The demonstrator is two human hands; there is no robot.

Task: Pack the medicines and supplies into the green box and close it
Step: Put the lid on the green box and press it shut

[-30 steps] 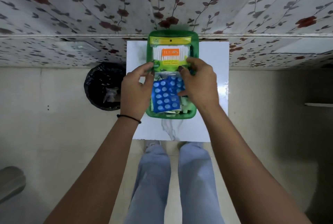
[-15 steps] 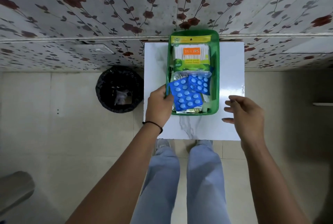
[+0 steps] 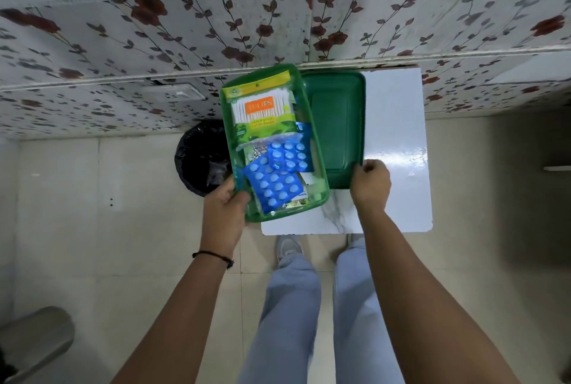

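Note:
The translucent green box (image 3: 318,167) is lifted and tilted to the left, over the table's left edge. My left hand (image 3: 224,210) grips its near-left corner. Inside lie a pack of cotton swabs (image 3: 262,110) at the far end and two blue blister packs (image 3: 276,181) at the near end, over other small packets. A dark green lid (image 3: 336,124) lies flat on the white table (image 3: 395,142), just right of the box. My right hand (image 3: 369,186) pinches the lid's near-right corner.
A black-lined waste bin (image 3: 197,161) stands on the floor left of the table, partly under the box. The floral-papered wall (image 3: 278,22) runs right behind the table. My legs and shoes stand at the table's near edge.
My left hand has lifted the box and shifted it left, uncovering the lid beneath. My right hand, which hovered open near the table's front, has moved onto the lid's corner.

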